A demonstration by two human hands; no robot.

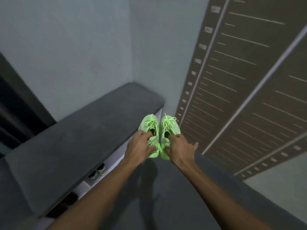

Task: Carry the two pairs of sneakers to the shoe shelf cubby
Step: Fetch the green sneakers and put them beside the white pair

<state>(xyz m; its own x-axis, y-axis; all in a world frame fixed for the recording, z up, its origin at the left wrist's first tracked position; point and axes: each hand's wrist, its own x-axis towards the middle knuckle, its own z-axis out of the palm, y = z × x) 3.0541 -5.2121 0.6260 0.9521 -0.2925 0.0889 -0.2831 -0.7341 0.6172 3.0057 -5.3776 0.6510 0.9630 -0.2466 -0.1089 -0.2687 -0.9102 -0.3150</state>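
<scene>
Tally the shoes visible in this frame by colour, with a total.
Green sneakers: 2, the left one in the left hand, the right one in the right hand.
White-and-black sneakers: 2, in a cubby under the bench.
Total: 4

Two sneakers (157, 128) hang side by side, one in each hand: left hand (139, 147), right hand (180, 149). The shelf (79, 140) stands to their left against the wall (74, 47), with another pair (98, 172) in a cubby below.
</scene>
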